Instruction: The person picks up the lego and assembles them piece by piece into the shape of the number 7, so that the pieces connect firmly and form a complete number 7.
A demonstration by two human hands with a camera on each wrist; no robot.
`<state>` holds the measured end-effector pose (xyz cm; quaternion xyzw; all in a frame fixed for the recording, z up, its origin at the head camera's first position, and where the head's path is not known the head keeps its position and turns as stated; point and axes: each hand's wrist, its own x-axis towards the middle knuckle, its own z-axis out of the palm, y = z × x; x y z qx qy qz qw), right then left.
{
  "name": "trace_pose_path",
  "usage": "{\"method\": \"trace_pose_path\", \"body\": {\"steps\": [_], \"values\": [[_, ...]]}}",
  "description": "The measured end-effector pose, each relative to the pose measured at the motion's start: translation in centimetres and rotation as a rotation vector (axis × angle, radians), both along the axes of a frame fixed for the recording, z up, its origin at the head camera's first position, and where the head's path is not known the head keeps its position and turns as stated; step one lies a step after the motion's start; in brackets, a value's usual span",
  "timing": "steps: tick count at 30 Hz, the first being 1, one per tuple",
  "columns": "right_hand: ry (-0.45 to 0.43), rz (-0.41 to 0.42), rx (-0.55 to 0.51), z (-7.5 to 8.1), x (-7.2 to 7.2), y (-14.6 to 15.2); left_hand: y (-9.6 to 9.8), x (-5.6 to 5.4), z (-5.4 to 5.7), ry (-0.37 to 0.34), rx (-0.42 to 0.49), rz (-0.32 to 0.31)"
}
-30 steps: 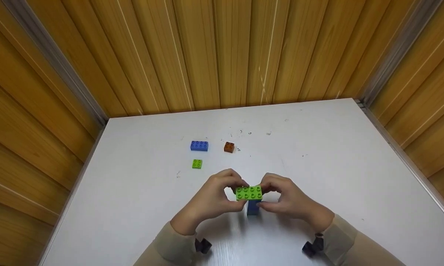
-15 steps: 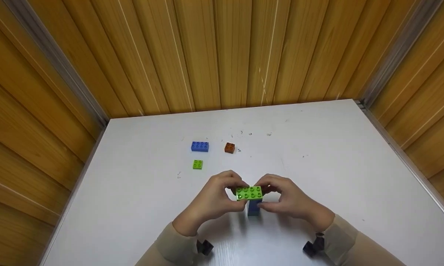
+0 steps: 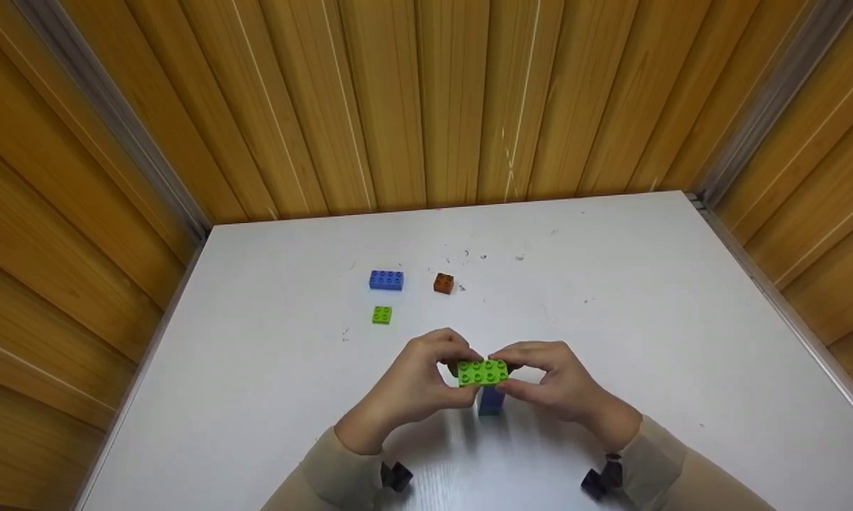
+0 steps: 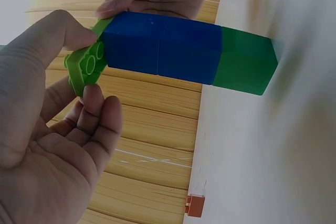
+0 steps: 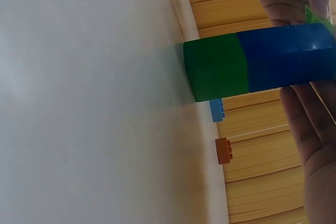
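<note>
A lime green eight-stud building brick (image 3: 482,372) sits flat across the top of a narrow upright tower, overhanging to the left. Two blue bricks (image 4: 160,48) and a dark green brick (image 4: 245,61) at the bottom make up the tower, which stands on the table. My left hand (image 3: 416,376) pinches the lime brick's overhanging left end between thumb and fingers, its hollow underside showing in the left wrist view. My right hand (image 3: 558,380) pinches the same brick's right end, thumb near side and fingers far side. Its fingertips are partly hidden behind the bricks.
Beyond the hands on the white table (image 3: 256,319) lie a blue eight-stud brick (image 3: 386,280), a small lime green brick (image 3: 382,315) and a small brown brick (image 3: 443,283). Wood-look panels (image 3: 441,106) rise behind the table and at both sides.
My right thumb has slid up from the blue brick to the lime brick's edge, and the right fingers have straightened somewhat. The left hand keeps its pinch; the tower stands as before.
</note>
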<state>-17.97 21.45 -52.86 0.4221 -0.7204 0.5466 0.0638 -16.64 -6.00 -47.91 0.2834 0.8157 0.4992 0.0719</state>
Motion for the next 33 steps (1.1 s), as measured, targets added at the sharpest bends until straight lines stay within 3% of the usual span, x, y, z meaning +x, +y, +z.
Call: {"method": "trace_pose_path", "body": {"steps": [11,25,29,33], "values": [[0.02,0.01,-0.04,-0.6,0.3,0.0,0.1,0.1,-0.5,-0.029,0.021,-0.01],[-0.011,-0.003,-0.002,-0.1,0.1,-0.1,-1.4,-0.5,0.3,0.003,-0.043,-0.055],[-0.02,-0.021,0.008,0.0,0.2,-0.2,-2.3,-1.2,0.4,-0.012,-0.013,-0.011],[-0.037,-0.039,0.017,0.1,0.2,-0.2,-3.4,-2.2,0.0,-0.043,0.009,0.089]]}}
